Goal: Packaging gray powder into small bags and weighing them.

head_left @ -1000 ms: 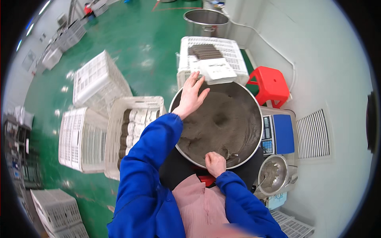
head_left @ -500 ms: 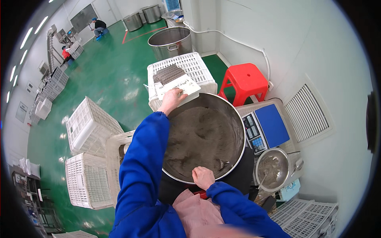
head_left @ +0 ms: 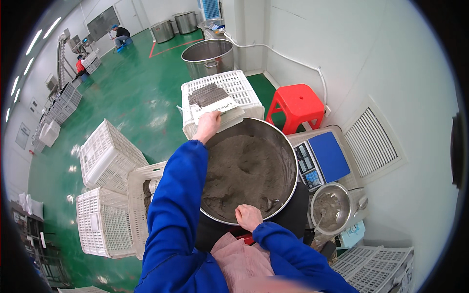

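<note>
A wide metal basin of grey-brown powder sits in front of me. Past its far left rim, my left hand has its fingers closed on the near edge of a flat white printed packet. The packet lies on a white crate beside a dark patterned stack. My right hand is curled at the basin's near rim, over the powder; whatever is inside its fingers is hidden. Close to it, a shiny metal piece pokes out of the powder.
Right of the basin are a blue-topped scale, a steel bowl of grey mix and a red stool. White crates stand left; the packet's crate and a steel pot lie ahead. Two people sit far off.
The view has shifted slightly. My left hand stays at the packet's edge, drawn a little nearer the basin. My right hand keeps its place and curled shape.
</note>
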Tool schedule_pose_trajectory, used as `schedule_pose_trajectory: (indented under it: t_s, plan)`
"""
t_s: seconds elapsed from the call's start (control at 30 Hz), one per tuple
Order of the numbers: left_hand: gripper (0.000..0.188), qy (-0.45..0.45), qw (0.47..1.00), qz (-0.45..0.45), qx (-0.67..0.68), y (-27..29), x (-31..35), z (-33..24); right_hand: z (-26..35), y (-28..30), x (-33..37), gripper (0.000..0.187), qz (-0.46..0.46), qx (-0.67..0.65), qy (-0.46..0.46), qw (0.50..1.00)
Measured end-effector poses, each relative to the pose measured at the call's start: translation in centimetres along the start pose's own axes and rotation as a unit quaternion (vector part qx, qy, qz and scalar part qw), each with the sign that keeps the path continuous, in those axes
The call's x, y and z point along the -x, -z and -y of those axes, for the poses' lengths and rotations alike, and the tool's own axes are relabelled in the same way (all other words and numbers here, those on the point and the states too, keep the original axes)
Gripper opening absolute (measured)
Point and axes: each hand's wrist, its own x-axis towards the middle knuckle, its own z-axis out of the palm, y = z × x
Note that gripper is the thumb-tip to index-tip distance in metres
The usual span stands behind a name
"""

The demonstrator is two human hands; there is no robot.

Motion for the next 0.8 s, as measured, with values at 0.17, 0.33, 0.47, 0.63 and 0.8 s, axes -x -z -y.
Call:
schedule_pose_trajectory:
  t_s: [0.17,0.33,0.47,0.63,0.8]
  plan:
    - [0.019,-0.087,0.967,-0.210,0.116,2.3,8.9,-8.6,-1.0,1.1,-0.2,0.025,-0.032,-0.062,-0.039,0.997]
    - [0.029,-0.179,0.974,-0.115,0.082,-1.7,24.9,-13.5,-1.9,3.6,-1.6,0.041,0.018,-0.538,-0.281,0.794]
    - [0.029,-0.151,0.982,-0.086,0.071,-1.6,29.3,-15.1,-0.9,6.0,-0.8,0.028,-0.017,-0.520,-0.311,0.795]
    - [0.028,-0.127,0.987,-0.050,0.079,-1.3,31.3,-15.8,-0.1,6.9,0.5,0.024,0.013,-0.526,-0.330,0.784]
    - [0.028,-0.129,0.989,-0.032,0.067,-0.7,32.6,-15.8,0.2,6.0,0.8,0.028,0.009,-0.515,-0.289,0.807]
